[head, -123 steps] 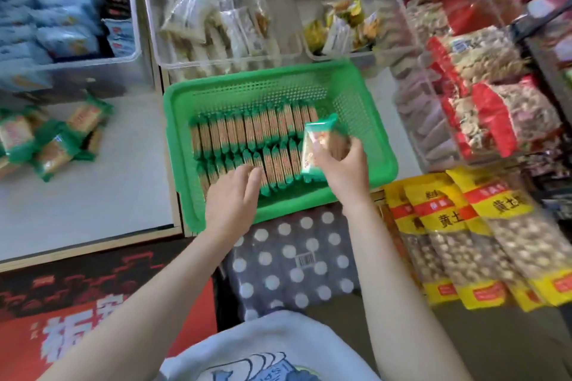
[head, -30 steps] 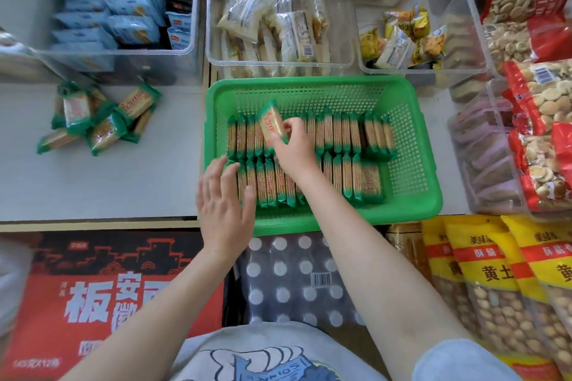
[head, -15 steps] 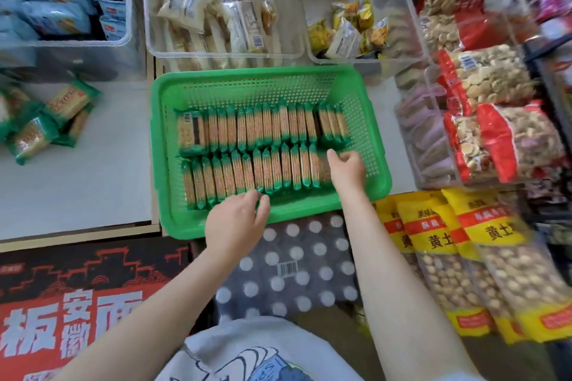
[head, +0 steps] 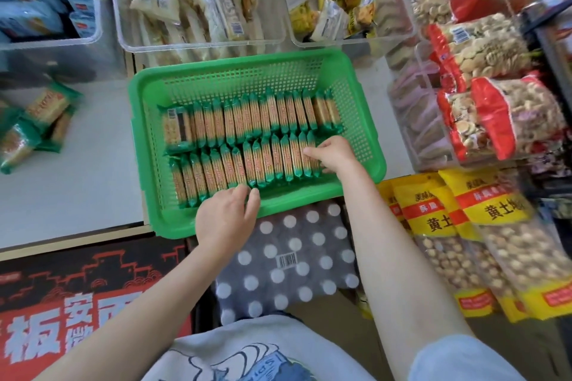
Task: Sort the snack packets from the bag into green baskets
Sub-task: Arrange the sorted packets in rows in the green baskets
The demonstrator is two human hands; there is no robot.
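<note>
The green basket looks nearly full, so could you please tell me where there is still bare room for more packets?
Inside the green basket, a bare strip runs between the far packet row and the far wall, and a narrower one along the right wall. Outside, the white shelf is bare between the basket and the loose packets. The near row is crowded, with the left hand and right hand on it.

A single head-worn camera looks steeply down and forward from above the person's chest, close enough that both forearms run up from the bottom edge toward the middle of the frame. The green basket [head: 365, 120] on the white desk [head: 77, 189] sits at centre, clear bins [head: 198, 43] line the top edge. The wide lens bends the edges, and the far left looks blurred, perhaps from head motion. No second view overlaps.
</note>
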